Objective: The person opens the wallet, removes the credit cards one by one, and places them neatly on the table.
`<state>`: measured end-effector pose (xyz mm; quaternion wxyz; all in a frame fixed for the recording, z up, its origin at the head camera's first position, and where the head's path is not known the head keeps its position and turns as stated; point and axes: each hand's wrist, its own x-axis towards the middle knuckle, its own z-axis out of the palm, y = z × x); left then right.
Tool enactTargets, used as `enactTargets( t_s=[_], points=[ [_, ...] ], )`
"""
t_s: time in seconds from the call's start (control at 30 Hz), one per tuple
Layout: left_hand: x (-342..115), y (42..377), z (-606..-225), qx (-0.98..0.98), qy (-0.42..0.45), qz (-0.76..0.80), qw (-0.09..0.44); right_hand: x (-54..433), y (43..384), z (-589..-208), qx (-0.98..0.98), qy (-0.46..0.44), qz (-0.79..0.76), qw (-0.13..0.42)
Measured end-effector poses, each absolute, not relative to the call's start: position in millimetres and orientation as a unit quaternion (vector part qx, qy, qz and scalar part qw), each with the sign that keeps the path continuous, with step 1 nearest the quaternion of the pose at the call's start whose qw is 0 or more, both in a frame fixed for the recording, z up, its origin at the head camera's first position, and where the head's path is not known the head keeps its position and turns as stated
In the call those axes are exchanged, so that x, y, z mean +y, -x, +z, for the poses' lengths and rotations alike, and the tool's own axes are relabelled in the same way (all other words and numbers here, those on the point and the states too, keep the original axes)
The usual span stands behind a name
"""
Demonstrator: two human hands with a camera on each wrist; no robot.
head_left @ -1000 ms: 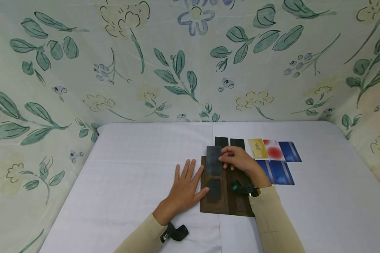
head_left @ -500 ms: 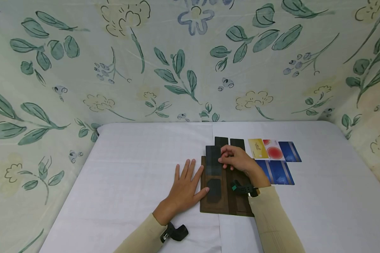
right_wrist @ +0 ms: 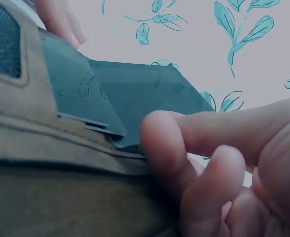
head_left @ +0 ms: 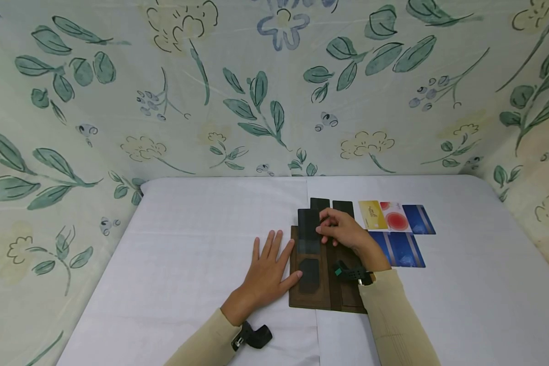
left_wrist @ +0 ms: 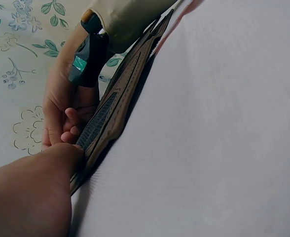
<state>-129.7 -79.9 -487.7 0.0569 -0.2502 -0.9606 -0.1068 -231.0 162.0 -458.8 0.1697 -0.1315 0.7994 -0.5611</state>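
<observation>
A brown wallet (head_left: pixel 327 300) lies spread open on the white table, with a dark mesh-like window (head_left: pixel 309 277) on its left half. Above that window a dark glossy card (head_left: pixel 308 219) sticks out past the wallet's top edge. My right hand (head_left: pixel 343 231) pinches this card's right edge between thumb and forefinger; the right wrist view shows the fingertips (right_wrist: pixel 160 131) at its corner, beside shiny dark sheets (right_wrist: pixel 78 89) in the wallet's pocket. My left hand (head_left: pixel 267 274) lies flat with fingers spread, its thumb resting on the wallet's left side.
Two black flat pieces, a left one (head_left: pixel 319 204) and a right one (head_left: pixel 343 207), show beyond the wallet. To the right lie a yellow card (head_left: pixel 372 215), a white card with a red circle (head_left: pixel 395 218) and several blue cards (head_left: pixel 418 219). A flowered cloth (head_left: pixel 274 101) hangs behind the table.
The dark card has slid slightly away from me, its top edge now a little farther out beyond the wallet. Both hands have stayed nearly in place.
</observation>
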Motion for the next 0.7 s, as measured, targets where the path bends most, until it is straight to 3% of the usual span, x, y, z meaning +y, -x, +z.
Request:
enactTargets(
  t_s=[0.7],
  points=[
    [-80.4,130.5,-483.9,-0.963,0.243,-0.112,0.036,162.5,234.3,-455.0,0.783,0.044,-0.593,0.181]
  ],
)
